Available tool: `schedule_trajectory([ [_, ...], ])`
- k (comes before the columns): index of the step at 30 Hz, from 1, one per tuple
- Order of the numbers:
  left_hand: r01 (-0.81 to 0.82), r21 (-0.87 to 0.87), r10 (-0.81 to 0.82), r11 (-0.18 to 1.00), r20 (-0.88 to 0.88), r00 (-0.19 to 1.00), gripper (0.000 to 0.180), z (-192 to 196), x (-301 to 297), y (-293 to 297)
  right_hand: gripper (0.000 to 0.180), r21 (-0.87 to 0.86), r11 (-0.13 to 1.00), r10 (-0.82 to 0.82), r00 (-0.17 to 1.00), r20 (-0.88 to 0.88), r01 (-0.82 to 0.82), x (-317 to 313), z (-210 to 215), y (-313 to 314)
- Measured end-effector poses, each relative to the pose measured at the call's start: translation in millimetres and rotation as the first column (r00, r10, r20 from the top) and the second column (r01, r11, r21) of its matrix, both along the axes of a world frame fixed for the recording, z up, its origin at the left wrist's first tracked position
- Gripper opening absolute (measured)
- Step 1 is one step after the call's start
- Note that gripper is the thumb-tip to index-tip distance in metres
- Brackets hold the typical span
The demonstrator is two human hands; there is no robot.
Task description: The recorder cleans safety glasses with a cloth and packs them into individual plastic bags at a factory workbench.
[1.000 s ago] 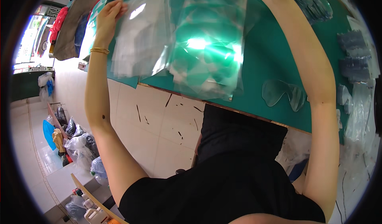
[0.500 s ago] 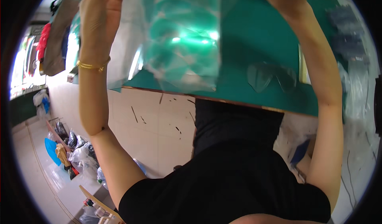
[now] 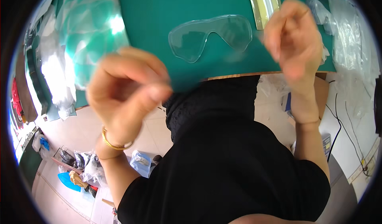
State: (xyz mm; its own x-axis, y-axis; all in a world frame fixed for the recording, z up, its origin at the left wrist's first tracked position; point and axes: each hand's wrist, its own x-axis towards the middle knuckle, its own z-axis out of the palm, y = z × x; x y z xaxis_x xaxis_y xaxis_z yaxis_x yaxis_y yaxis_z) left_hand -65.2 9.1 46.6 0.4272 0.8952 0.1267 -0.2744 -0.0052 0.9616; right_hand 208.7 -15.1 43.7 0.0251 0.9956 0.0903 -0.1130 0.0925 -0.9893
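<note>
My left hand (image 3: 123, 92) is raised close to the camera, its fingers curled in and the thumb pressed to the forefinger, with nothing visible in it. A gold bangle circles its wrist. My right hand (image 3: 294, 44) is also raised and blurred, its fingers bent together, and I see nothing in it. Between and beyond the hands a clear goggle lens (image 3: 209, 37) lies flat on the green table (image 3: 155, 13). A heap of clear plastic bags (image 3: 83, 37) lies on the table to the left, beyond my left hand.
A pale yellowish strip (image 3: 262, 1) lies at the table's far side. More clear plastic wrapping (image 3: 346, 37) is piled at the right. The table's wooden front edge (image 3: 238, 76) is near my body. Bags and clutter (image 3: 79, 164) sit on the tiled floor at lower left.
Both hands have drawn back from the clear plastic bags toward the camera. The bags now lie on the table at the left, and the view has shifted so the goggle lens is central.
</note>
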Motion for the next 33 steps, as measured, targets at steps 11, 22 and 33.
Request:
schedule_trajectory([
  [11,0.068,0.023,-0.061,0.997,-0.235,0.970,0.014,-29,15,-25,0.015,-0.358,0.932,-0.028,0.970,-0.242,-0.062,31,-19,-57],
  [22,0.100,0.267,-0.028,0.958,-0.263,0.965,0.028,-34,11,-34,0.008,-0.235,0.971,-0.009,0.994,0.109,0.034,43,-22,-59],
  [33,-0.047,0.350,0.137,0.936,-0.236,0.962,0.031,-42,15,-39,0.005,-0.178,0.984,0.012,0.970,0.245,0.033,33,-21,-46],
])
